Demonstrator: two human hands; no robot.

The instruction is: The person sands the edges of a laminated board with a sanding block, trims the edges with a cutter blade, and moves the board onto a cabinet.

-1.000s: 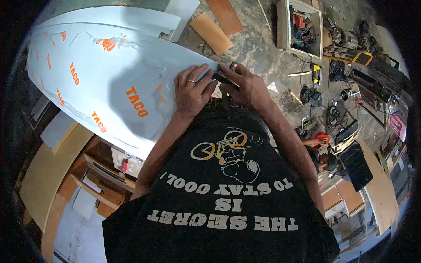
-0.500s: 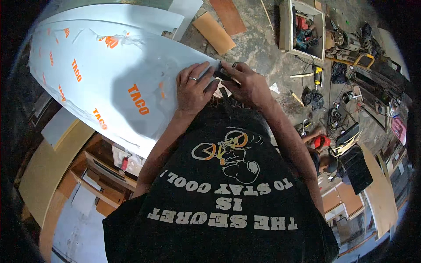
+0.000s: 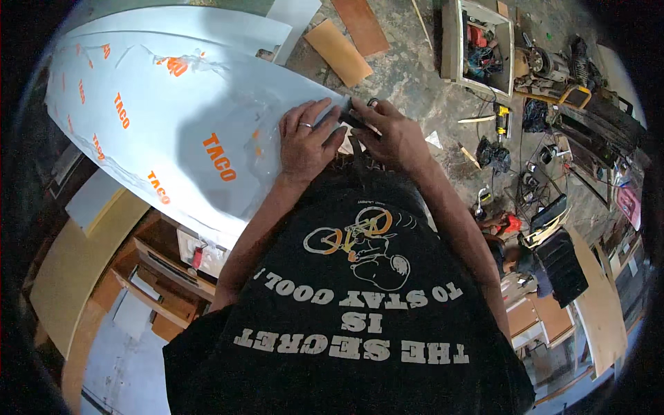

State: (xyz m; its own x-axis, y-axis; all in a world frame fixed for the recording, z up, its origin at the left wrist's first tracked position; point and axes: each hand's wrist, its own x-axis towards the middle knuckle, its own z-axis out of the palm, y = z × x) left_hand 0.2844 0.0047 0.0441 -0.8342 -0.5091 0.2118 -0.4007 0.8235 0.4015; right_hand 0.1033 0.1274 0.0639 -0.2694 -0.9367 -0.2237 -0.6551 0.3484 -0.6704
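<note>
A large white panel (image 3: 242, 90) in printed protective film stretches from the far left to its right-hand end in front of me. My left hand (image 3: 309, 135), with a ring on one finger, rests on that end with its fingers out along the surface. The left thumb comes close to a dark strip (image 3: 354, 120) at the panel's edge. My right hand (image 3: 394, 135) is closed on this strip, thumb and fingers pinching it against the edge. Part of the strip is hidden by the fingers, and its exact kind does not show.
Two brown board offcuts (image 3: 339, 52) lie on the concrete floor ahead. An open box of tools (image 3: 477, 48) stands at the far right, with a yellow-black drill (image 3: 501, 119) nearby. Another person (image 3: 508, 252) is low down at the right. Wooden cabinet parts (image 3: 162, 277) sit at the left.
My right hand has shifted very slightly along the panel's edge, still on the dark strip. The left hand has barely moved. The other person's arm at the right has moved a little.
</note>
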